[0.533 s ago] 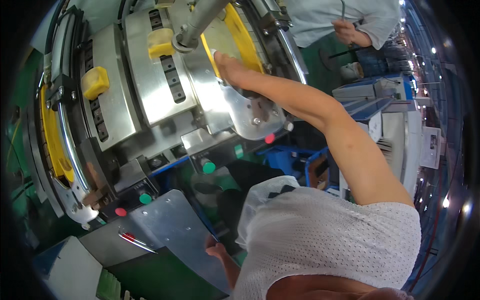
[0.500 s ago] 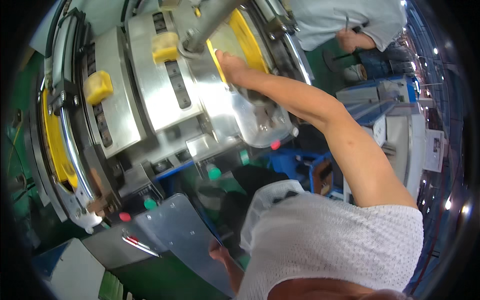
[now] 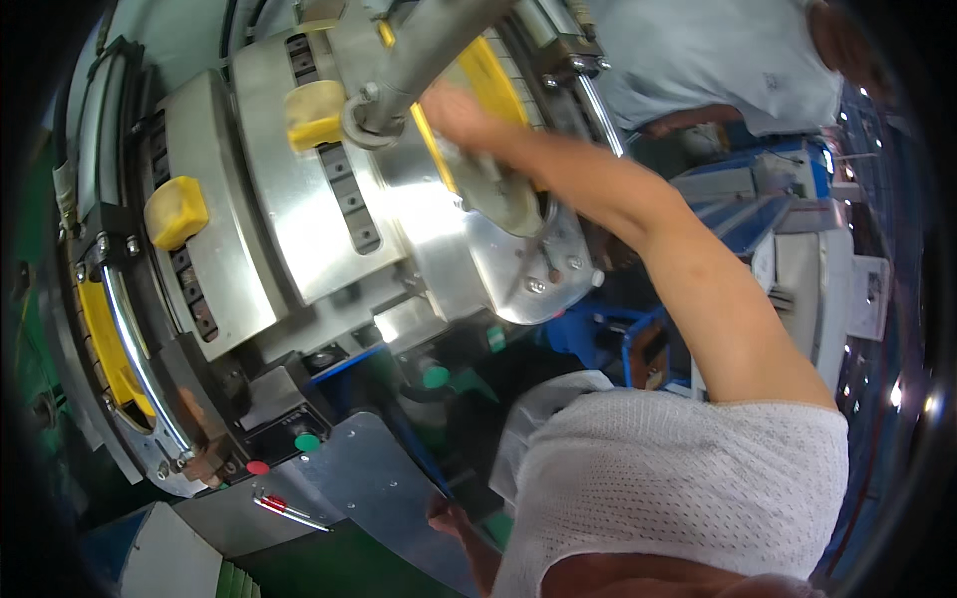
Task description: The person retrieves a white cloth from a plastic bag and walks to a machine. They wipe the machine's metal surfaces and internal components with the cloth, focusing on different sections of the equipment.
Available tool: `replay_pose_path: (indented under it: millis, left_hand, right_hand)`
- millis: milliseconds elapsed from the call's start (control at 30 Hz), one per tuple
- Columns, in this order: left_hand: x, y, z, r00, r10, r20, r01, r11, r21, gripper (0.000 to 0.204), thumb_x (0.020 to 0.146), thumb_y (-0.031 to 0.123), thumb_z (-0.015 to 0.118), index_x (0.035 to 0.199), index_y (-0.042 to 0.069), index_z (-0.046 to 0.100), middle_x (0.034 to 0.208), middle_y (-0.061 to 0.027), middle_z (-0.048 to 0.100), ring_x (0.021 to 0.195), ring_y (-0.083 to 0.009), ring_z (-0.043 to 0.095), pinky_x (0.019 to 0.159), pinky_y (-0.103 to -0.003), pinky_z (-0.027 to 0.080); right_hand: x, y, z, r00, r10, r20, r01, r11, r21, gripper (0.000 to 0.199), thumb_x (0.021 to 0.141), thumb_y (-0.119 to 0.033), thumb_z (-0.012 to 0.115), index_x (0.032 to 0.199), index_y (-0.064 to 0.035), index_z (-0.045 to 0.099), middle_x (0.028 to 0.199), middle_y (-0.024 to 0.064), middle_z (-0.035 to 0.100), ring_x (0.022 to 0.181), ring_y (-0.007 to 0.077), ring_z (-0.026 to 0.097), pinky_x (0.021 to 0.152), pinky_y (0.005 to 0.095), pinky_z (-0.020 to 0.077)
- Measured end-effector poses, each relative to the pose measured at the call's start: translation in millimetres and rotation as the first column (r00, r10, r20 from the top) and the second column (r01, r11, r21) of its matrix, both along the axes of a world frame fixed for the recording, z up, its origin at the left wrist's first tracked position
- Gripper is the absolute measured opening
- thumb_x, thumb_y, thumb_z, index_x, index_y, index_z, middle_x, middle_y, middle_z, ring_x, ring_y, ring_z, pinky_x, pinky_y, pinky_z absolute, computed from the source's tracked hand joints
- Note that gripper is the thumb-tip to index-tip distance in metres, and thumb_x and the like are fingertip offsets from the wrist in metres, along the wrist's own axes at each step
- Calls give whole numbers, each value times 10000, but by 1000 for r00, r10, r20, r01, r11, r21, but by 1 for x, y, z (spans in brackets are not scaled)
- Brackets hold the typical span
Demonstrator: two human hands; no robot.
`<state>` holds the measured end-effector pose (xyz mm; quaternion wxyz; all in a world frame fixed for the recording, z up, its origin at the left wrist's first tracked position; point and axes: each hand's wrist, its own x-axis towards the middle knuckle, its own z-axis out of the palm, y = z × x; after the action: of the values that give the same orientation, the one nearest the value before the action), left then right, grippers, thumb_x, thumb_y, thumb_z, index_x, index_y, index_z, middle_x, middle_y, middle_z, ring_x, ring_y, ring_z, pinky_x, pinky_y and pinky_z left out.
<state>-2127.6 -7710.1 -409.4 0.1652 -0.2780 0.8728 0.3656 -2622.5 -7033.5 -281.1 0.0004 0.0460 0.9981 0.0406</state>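
Since the earlier frame, a pale flat piece (image 3: 506, 206) has come into view below the right hand (image 3: 454, 112), over the machine's silver end plate (image 3: 538, 294), and the co-worker's arm (image 3: 688, 120), to that hand's right, has shifted. From the left, two yellow blocks (image 3: 177, 212) (image 3: 314, 115) sit on metal bars left of the right hand. A red and silver tool (image 3: 289, 508) lies left of the left hand (image 3: 451, 516), which is half curled at the edge of a metal plate (image 3: 374, 483); I cannot tell whether it grips. The pale piece lies much nearer the right hand, its long axis slanting down and rightward from it. That hand, blurred beside a yellow strip (image 3: 505, 85), seems bent; its hold is unclear.
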Motion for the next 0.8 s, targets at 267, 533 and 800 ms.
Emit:
replay_pose_path:
  millis: [267,533,800]
  left_hand:
    - [-12,4,25,980,-165,110,148,978,145,336,735,252,752,851,-62,728,783,-123,715,705,-211,678,672,-338,531]
    - [-27,20,17,992,-36,124,3,965,263,107,730,6,643,809,-40,698,772,-89,675,638,-199,608,583,-364,500]
    - [36,-41,-13,981,76,181,-134,933,335,163,727,-36,515,879,-82,555,961,-176,602,856,-258,597,771,-395,487]
  right_hand:
    - [47,-43,12,986,-167,-19,163,977,-138,311,959,-230,506,1089,50,460,1025,264,593,763,382,682,663,461,561]
    - [-49,30,163,104,794,599,-879,355,-318,242,931,-220,534,857,-3,611,870,210,637,837,401,633,729,479,500]
    - [-27,27,120,611,723,323,-384,627,-678,283,1015,-269,507,1064,-46,674,1023,114,683,1000,216,619,888,356,468]
